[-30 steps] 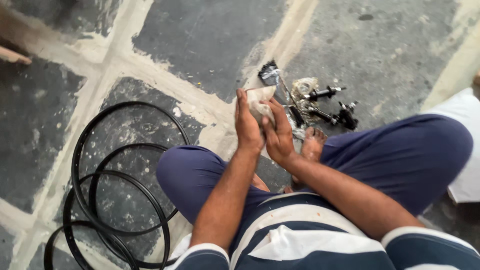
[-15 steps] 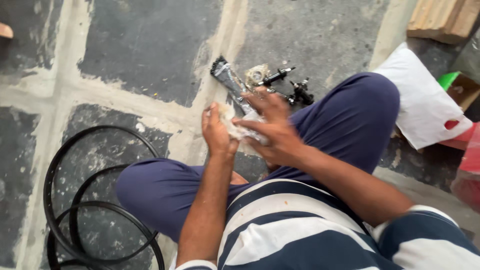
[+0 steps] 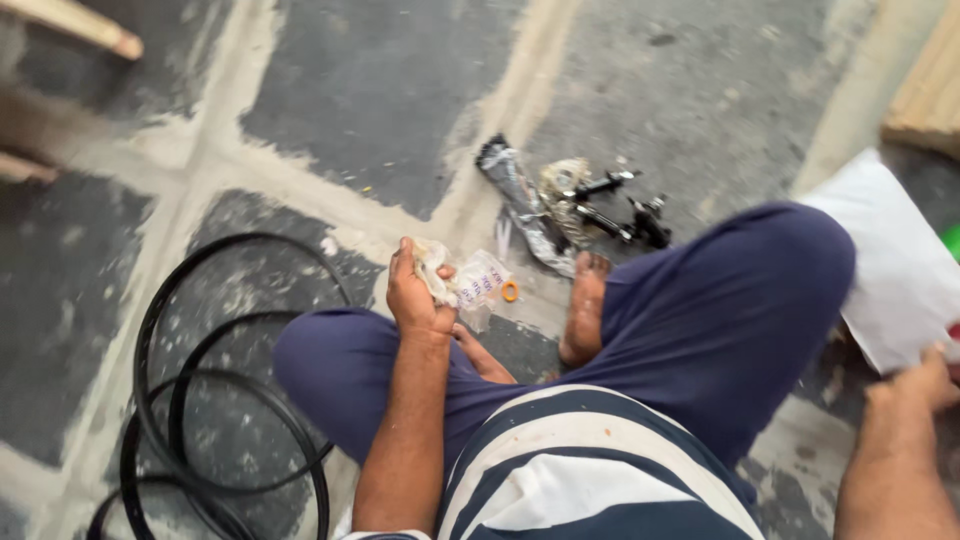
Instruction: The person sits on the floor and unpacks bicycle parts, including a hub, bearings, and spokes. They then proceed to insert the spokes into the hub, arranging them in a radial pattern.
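Observation:
I sit cross-legged on a stone floor. My left hand (image 3: 418,290) is closed on a small clear plastic bag (image 3: 470,281) that holds a small orange ring (image 3: 510,291), held above my left knee. My right hand (image 3: 925,382) has reached out to the far right and rests at the edge of a white sheet (image 3: 893,270) on the floor; its fingers are partly out of view. Just beyond my foot lie a crumpled silvery packet (image 3: 520,200) and several black metal parts (image 3: 615,205).
Several black rubber rings (image 3: 200,400) lie coiled on the floor at the left. Wooden pieces show at the top left (image 3: 85,25) and top right (image 3: 925,90). Pale mortar joints cross the dark floor slabs.
My right hand has let go of the plastic bag and swung out to the right toward the white sheet. My left hand keeps the bag. The view has shifted a little.

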